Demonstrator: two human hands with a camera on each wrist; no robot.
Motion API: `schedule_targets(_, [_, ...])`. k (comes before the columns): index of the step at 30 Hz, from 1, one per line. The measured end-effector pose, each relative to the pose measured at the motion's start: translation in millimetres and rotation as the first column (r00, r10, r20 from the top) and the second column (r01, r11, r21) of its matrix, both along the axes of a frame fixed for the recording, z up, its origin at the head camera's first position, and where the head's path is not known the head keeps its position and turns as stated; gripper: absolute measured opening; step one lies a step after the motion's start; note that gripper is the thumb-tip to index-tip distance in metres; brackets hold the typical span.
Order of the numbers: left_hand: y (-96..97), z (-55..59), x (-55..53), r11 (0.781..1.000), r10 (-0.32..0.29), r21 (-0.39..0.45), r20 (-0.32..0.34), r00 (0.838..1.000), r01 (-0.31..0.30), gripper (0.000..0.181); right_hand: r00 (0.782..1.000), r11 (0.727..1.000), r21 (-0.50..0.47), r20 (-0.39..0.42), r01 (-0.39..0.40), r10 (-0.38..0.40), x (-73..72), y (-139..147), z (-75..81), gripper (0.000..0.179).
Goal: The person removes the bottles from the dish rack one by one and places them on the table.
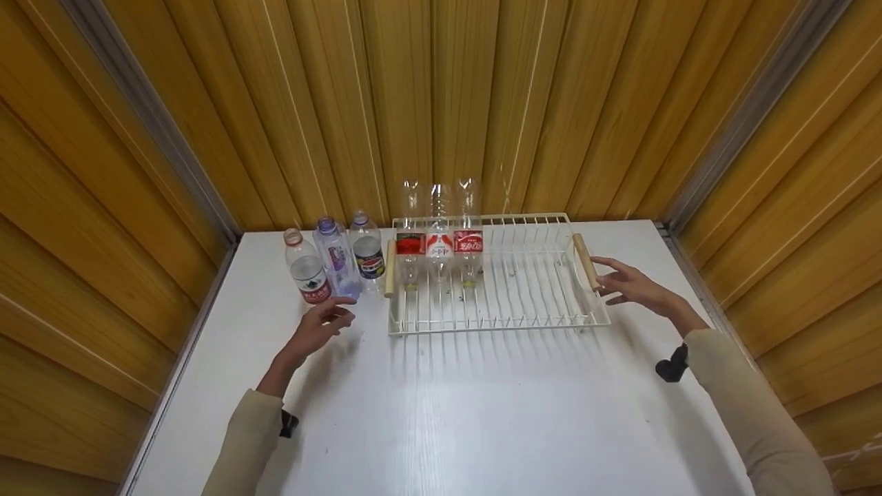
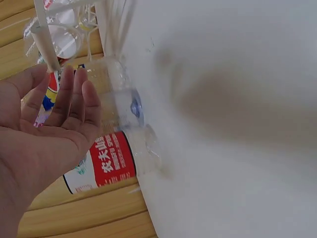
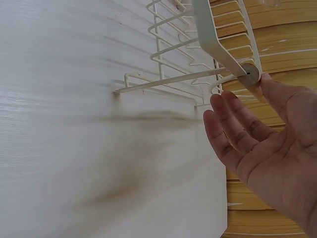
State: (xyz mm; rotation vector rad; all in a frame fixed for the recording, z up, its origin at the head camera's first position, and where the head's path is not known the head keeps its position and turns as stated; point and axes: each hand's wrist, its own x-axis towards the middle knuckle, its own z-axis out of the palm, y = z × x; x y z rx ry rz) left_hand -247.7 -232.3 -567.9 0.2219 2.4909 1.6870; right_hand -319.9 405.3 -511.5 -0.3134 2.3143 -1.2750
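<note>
My left hand is held with loosely bent fingers just in front of three clear bottles and holds nothing. The nearest is a bottle with a red and white label; beside it stand a purple-tinted bottle and one with a dark blue label. A white wire rack has a wooden handle at each end. Beside its right wooden handle is my right hand, fingers spread, the thumb tip right at the handle's end in the right wrist view.
Three clear bottles with red labels, one of them a red and white-labelled bottle, stand in a row in the rack's left part. The left wooden handle is close to the loose bottles. Wood-patterned walls enclose the white table.
</note>
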Motion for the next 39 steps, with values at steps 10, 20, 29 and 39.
schedule_targets(10, [38.2, 13.0, -16.6, 0.985, -0.173, 0.028, 0.048, 0.984, 0.172, 0.058, 1.0, 1.0, 0.003, -0.01, 0.011, -0.011, -0.9, 0, 4.0, 0.066])
schedule_targets(20, [51.3, 11.7, -21.4, 0.961, -0.277, 0.029, 0.053, 0.959, 0.276, 0.073, 0.999, 1.0, 0.014, -0.05, 0.009, -0.009, 1.1, -1, 7.5, 0.065])
schedule_targets(29, [50.2, 10.4, -21.3, 0.956, -0.292, 0.049, 0.06, 0.954, 0.29, 0.074, 0.987, 0.994, 0.104, -0.158, 0.037, -0.02, -17.6, -16, 26.5, 0.059])
schedule_targets(39, [49.2, 6.4, -18.6, 0.957, -0.288, 0.076, 0.088, 0.954, 0.281, 0.075, 0.946, 0.991, 0.117, -0.324, 0.061, -0.019, -42.8, -75, 29.1, 0.043])
